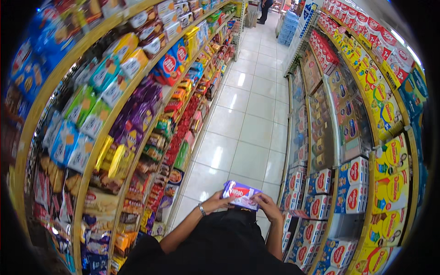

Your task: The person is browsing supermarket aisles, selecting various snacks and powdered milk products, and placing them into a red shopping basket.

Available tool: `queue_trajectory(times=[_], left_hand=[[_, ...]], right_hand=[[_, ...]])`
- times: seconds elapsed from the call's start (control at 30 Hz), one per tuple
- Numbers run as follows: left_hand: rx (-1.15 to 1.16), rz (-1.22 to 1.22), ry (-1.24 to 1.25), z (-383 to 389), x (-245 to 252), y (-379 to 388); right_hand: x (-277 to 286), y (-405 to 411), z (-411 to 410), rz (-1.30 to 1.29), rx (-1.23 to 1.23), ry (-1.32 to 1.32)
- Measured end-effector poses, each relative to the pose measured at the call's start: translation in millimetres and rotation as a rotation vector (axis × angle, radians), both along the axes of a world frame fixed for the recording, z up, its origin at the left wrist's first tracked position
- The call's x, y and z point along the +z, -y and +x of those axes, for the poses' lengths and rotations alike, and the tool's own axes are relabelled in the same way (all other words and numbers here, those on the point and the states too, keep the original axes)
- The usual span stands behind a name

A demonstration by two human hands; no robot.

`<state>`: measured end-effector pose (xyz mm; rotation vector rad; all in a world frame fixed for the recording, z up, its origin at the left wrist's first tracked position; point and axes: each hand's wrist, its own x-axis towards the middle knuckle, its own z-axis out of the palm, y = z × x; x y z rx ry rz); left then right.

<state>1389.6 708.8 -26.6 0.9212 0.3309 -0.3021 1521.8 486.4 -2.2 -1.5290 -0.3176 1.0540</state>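
Observation:
A purple Nabati wafer packet (242,195) with a red patch on its front is held level before my waist. My left hand (217,202), with a metal band at the wrist, grips its left end. At the other end, my right hand (266,205) has its thumb and fingers on the right edge. The packet's printed face is turned up towards me, and its underside is hidden.
On the left, a tall shelf rack (103,134) carries rows of biscuit and wafer packets. Milk boxes (354,172) and yellow cartons (386,192) fill the right shelves. Between them runs a white tiled aisle (237,137). Far ahead are a person (264,10) and stacked blue packs (288,27).

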Motion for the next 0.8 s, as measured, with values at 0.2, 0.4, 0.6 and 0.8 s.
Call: queue_trajectory(times=[0.2,0.4,0.6,0.8], left_hand=[[0.060,0.129,-0.086,104,-10,-47],[0.330,0.158,-0.065,232,13,-115],[0.585,0.079,-0.094,313,0,-174],[0.619,-0.018,-0.290,396,-37,-221]], right_hand=[[-29,-60,123,-0.010,0.144,0.041],[16,-155,276,0.088,0.223,0.317],[30,-226,383,0.028,0.408,0.316],[-14,-272,478,0.144,0.568,0.240]])
